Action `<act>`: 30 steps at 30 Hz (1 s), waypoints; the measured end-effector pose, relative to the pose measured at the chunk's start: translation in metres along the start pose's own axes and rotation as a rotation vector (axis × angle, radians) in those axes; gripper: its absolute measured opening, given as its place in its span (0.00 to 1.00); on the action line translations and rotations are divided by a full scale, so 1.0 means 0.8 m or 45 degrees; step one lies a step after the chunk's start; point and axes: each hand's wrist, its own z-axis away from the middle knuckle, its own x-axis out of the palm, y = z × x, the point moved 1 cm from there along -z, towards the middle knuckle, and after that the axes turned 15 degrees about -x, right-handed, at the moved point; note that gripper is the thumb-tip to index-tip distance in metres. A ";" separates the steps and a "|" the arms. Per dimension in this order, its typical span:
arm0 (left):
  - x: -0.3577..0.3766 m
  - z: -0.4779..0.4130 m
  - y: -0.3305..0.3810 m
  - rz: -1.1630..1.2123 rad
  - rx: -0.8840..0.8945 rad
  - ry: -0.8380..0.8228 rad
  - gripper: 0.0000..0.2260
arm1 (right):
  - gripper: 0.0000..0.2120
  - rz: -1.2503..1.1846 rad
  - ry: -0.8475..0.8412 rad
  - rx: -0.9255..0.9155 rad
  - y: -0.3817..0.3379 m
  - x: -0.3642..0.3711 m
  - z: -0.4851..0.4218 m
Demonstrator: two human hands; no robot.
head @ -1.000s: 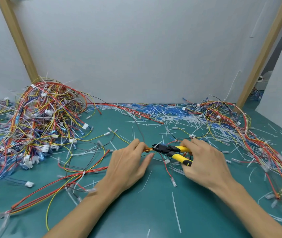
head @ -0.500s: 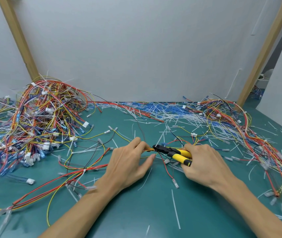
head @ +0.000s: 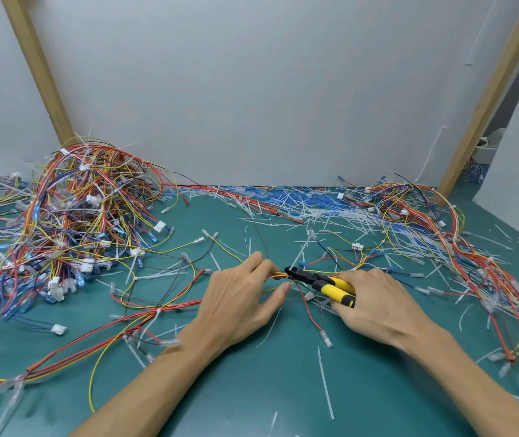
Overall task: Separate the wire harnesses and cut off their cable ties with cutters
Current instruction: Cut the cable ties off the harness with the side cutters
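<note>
My left hand [head: 241, 298] pinches a thin harness of red, orange and yellow wires [head: 157, 313] against the green mat, fingertips at its bundled part. My right hand [head: 378, 305] grips the yellow-handled cutters [head: 321, 280]. Their black jaws point left and meet the wires right beside my left fingertips. Whatever cable tie sits at the jaws is too small to make out. A large tangled heap of uncut harnesses [head: 72, 216] lies at the left.
A second pile of wires [head: 441, 234] spreads along the right. Cut white tie scraps [head: 299, 212] litter the mat's far middle and right. One long white tie [head: 326, 383] lies near my right forearm. Wooden posts [head: 488, 96] and a white wall stand behind.
Both hands stay together at the same spot on the harness. The loose wire ends behind the cutters have shifted a little.
</note>
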 end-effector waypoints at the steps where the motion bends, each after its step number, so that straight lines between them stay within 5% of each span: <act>1: 0.000 0.000 0.000 -0.002 -0.002 0.000 0.15 | 0.13 0.011 0.006 -0.004 0.000 0.002 0.000; 30: -0.003 0.002 0.004 -0.056 0.011 -0.011 0.12 | 0.13 0.014 0.008 0.006 0.005 0.004 -0.006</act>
